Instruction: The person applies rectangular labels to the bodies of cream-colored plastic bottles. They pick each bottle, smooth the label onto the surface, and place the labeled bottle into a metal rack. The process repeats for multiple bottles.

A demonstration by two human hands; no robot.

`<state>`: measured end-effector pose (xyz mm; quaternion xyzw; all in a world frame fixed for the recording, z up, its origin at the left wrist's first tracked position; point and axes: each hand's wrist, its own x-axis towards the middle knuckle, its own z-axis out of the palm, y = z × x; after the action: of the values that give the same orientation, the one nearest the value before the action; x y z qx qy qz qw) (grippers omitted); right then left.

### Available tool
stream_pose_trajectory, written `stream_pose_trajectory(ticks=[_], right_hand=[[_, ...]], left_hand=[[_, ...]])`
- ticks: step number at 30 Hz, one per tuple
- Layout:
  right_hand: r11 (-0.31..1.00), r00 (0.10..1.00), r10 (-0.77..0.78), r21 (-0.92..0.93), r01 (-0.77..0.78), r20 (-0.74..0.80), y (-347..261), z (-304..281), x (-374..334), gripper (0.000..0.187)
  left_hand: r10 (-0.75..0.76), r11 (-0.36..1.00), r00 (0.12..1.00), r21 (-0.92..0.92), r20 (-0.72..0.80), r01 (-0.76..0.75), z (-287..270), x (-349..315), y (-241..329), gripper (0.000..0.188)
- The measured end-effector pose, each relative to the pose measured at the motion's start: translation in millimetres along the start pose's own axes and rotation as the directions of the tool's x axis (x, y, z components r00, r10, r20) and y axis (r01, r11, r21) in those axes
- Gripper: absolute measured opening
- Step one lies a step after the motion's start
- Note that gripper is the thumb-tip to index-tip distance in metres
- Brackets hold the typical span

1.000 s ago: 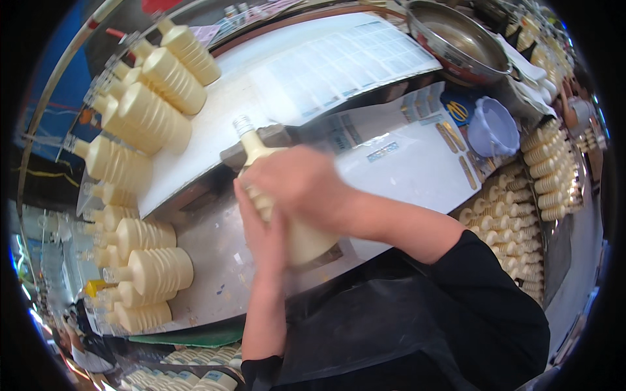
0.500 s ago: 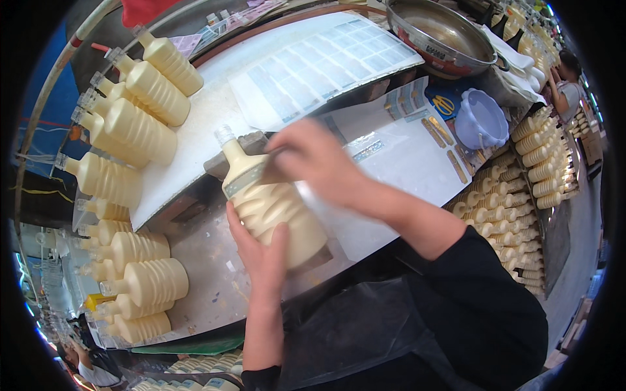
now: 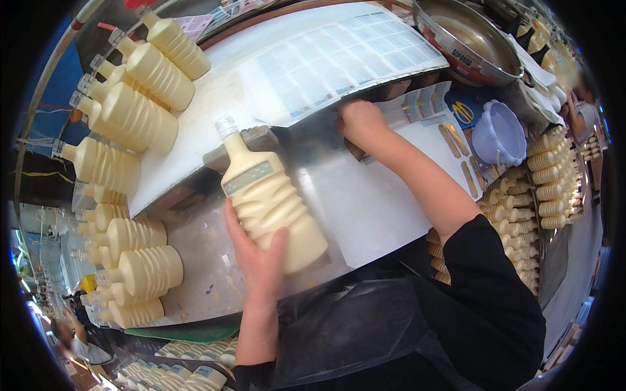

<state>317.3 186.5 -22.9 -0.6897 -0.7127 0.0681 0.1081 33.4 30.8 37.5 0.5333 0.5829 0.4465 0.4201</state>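
Note:
A cream-coloured ribbed bottle (image 3: pixel 277 215) with a clear threaded neck lies tilted on the work table, its neck resting by a grey block (image 3: pixel 261 141). Around its lower side my left hand (image 3: pixel 257 257) is closed, thumb on the front. A greyish label strip (image 3: pixel 249 177) crosses the bottle's shoulder. My right hand (image 3: pixel 365 124) is closed in a fist, away from the bottle, at the front edge of the raised white board (image 3: pixel 228 65). Something brown shows just below its fingers; whether they grip it is hidden.
Several cream bottles (image 3: pixel 140 124) stand along the left. Label sheets (image 3: pixel 345 55) lie on the board, and a white sheet (image 3: pixel 365 215) with gold strips (image 3: pixel 454 140) lies to the right. Beyond are a lilac bucket (image 3: pixel 499 133), yellow-handled scissors (image 3: pixel 463 112) and a metal pan (image 3: pixel 469 39).
My right hand has moved from the bottle's label area to the right and away, to the board's edge. The bottle stays in my left hand, and its label strip is now uncovered.

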Motion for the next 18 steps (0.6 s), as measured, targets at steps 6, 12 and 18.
stream_pose_trajectory(ticks=[6, 12, 18], right_hand=[[0.991, 0.996, -0.093, -0.101, 0.090, -0.019, 0, 12, 11, 0.014], [0.941, 0.988, -0.154, -0.302, 0.151, 0.014, -17, -1, 3, 0.015], [0.926, 0.971, -0.224, -0.327, 0.188, -0.078, -4, 3, 2, 0.008]], left_hand=[[0.005, 0.999, 1.000, -0.047, 0.023, -0.004, -1, -1, 2, 0.098], [0.050, 0.999, 0.999, 0.009, 0.017, -0.050, -6, -1, -13, 0.099], [0.038, 0.998, 0.999, 0.040, 0.026, -0.039, -7, -14, -12, 0.092]])
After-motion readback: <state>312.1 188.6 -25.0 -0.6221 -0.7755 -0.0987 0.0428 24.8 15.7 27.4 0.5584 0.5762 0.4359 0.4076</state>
